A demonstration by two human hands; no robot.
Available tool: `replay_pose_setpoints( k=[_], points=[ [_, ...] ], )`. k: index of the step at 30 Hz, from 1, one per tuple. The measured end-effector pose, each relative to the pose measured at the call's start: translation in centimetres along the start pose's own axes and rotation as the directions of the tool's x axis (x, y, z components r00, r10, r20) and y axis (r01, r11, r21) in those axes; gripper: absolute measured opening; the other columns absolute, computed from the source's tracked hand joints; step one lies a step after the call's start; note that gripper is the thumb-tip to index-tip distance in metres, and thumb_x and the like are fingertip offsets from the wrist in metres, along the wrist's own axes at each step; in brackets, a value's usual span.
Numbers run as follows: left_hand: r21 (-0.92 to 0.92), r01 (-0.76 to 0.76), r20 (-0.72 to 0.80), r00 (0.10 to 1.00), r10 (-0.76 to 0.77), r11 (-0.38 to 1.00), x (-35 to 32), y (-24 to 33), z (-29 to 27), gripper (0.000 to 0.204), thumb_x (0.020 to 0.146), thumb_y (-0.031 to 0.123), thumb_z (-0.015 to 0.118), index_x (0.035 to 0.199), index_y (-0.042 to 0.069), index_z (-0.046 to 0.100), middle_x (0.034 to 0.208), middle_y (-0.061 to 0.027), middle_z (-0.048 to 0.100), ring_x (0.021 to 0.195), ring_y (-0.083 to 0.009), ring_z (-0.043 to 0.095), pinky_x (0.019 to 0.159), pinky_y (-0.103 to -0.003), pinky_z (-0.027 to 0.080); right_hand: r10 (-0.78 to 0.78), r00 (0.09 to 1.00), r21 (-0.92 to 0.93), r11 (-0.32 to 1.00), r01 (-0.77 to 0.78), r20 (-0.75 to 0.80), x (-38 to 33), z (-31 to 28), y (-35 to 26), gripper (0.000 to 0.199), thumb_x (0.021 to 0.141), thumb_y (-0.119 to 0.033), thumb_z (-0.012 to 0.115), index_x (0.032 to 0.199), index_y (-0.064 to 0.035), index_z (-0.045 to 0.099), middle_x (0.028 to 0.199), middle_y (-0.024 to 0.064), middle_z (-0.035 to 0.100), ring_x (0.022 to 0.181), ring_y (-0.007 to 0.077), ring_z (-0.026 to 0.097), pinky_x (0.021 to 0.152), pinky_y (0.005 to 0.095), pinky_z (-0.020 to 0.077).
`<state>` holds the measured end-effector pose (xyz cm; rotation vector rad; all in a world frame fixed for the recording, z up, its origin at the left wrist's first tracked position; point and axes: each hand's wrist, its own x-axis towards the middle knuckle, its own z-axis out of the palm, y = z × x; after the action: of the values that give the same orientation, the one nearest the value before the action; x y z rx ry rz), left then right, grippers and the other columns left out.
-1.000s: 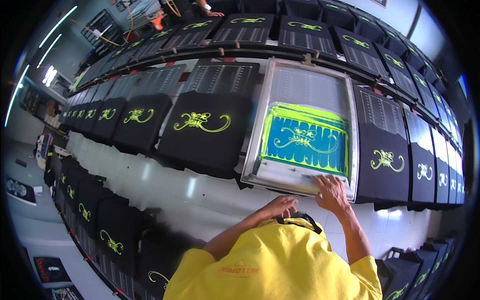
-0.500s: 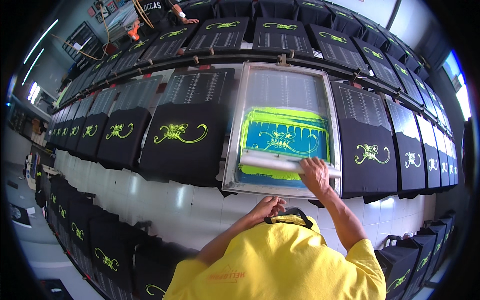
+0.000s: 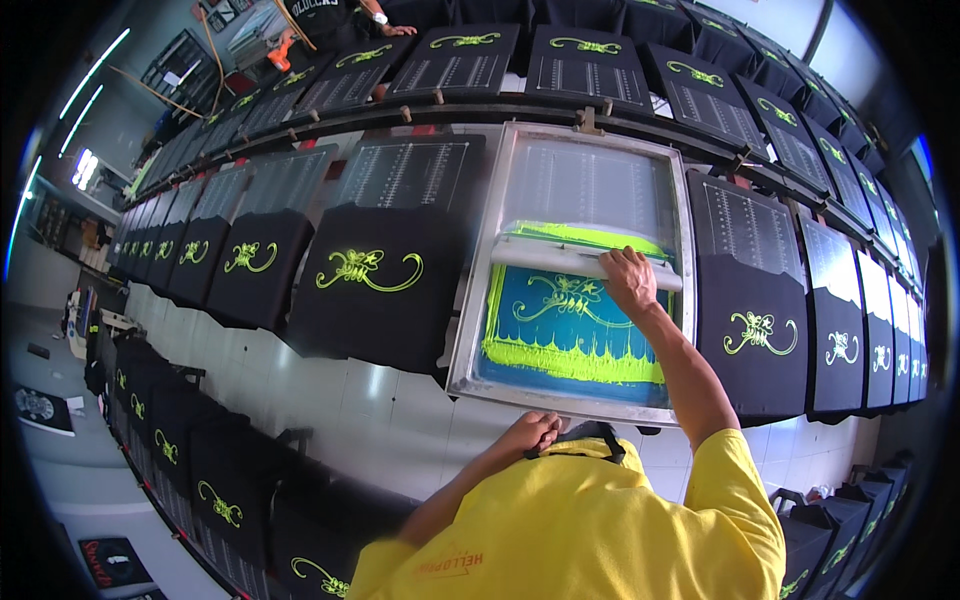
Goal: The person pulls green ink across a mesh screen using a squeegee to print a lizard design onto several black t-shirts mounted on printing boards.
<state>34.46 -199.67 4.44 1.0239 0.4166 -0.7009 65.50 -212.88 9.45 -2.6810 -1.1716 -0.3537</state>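
Note:
A metal-framed printing screen (image 3: pixel 470 330) lies flat over a table row, with a blue stencil and bright green ink on its mesh. My right hand (image 3: pixel 628 280) grips a long pale squeegee (image 3: pixel 545 255) lying across the upper half of the screen. A band of green ink sits just beyond the blade. My left hand (image 3: pixel 527 435) is curled over the near rim of the frame, close to my yellow shirt.
Black shirts with green scroll prints lie on both sides: one to the left (image 3: pixel 365 290), one to the right (image 3: pixel 755 320), with long rows beyond. More printed shirts hang on a lower row (image 3: pixel 215 500). Another person (image 3: pixel 350 12) stands at the far row.
My right hand has pushed the squeegee from the screen's near edge to its far half, uncovering the blue stencil. My left hand stayed at the near rim.

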Motion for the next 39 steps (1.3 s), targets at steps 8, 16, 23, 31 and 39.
replay_pose_setpoints(
  k=[8, 16, 23, 31, 39],
  points=[
    [-0.068, 0.012, 0.017, 1.0, -0.011, 0.998, -0.1, 0.5, 0.0, 0.03, 0.109, 0.026, 0.036, 0.091, 0.007, 0.05, 0.064, 0.0039, 0.038, 0.052, -0.0071, 0.036, 0.052, -0.023, 0.032, 0.054, 0.967, 0.019, 0.998, -0.061, 0.25, 2.4, -3.6, 0.5, 0.019, 0.07, -0.021, 0.07, 0.086, -0.0097, 0.07, 0.084, 0.0099, 0.071, 0.085, 0.0287, 0.068, 0.078, 0.0433, 0.0565],
    [-0.155, 0.033, 0.03, 0.999, -0.029, 0.987, -1.0, 2.0, 0.6, 0.031, 0.109, 0.026, 0.035, 0.089, 0.007, 0.05, 0.066, 0.0047, 0.039, 0.054, -0.0055, 0.035, 0.05, -0.02, 0.033, 0.109, 0.703, 0.261, 0.88, -0.397, 0.702, 8.2, -3.9, 6.6, 0.05, 0.053, -0.025, 0.077, 0.099, -0.0045, 0.076, 0.091, 0.0207, 0.073, 0.082, 0.0322, 0.07, 0.075, 0.0423, 0.0546],
    [-0.211, 0.033, 0.013, 0.999, -0.031, 0.977, -1.3, 1.8, 0.7, 0.03, 0.109, 0.025, 0.038, 0.089, 0.006, 0.05, 0.064, 0.0035, 0.04, 0.052, -0.0058, 0.036, 0.05, -0.02, 0.033, -0.018, 0.805, 0.369, 0.895, -0.251, 0.593, -0.2, -6.4, 1.7, 0.047, 0.062, -0.026, 0.077, 0.105, -0.0076, 0.075, 0.09, 0.0154, 0.074, 0.075, 0.0283, 0.071, 0.073, 0.0391, 0.0562],
    [-0.205, 0.046, 0.032, 0.999, -0.041, 0.978, -1.1, 1.9, 0.5, 0.028, 0.108, 0.022, 0.038, 0.087, 0.007, 0.05, 0.063, 0.0032, 0.042, 0.052, -0.0059, 0.037, 0.051, -0.022, 0.033, 0.019, 0.979, 0.043, 0.999, -0.028, 0.201, -12.8, -7.1, -7.9, 0.026, 0.072, -0.012, 0.071, 0.096, -0.0092, 0.061, 0.093, 0.0072, 0.063, 0.095, 0.0252, 0.06, 0.081, 0.0401, 0.0507],
    [-0.28, 0.036, 0.112, 0.994, -0.005, 0.959, -0.7, 1.3, -0.4, 0.028, 0.108, 0.021, 0.04, 0.086, 0.007, 0.052, 0.064, 0.0029, 0.044, 0.05, -0.0049, 0.038, 0.044, -0.02, 0.03, 0.013, 0.972, 0.137, 0.989, -0.046, 0.234, -12.9, -9.6, -8.9, 0.033, 0.066, -0.011, 0.077, 0.094, -0.008, 0.059, 0.091, 0.006, 0.06, 0.09, 0.0252, 0.059, 0.08, 0.0397, 0.0485]
  ],
)
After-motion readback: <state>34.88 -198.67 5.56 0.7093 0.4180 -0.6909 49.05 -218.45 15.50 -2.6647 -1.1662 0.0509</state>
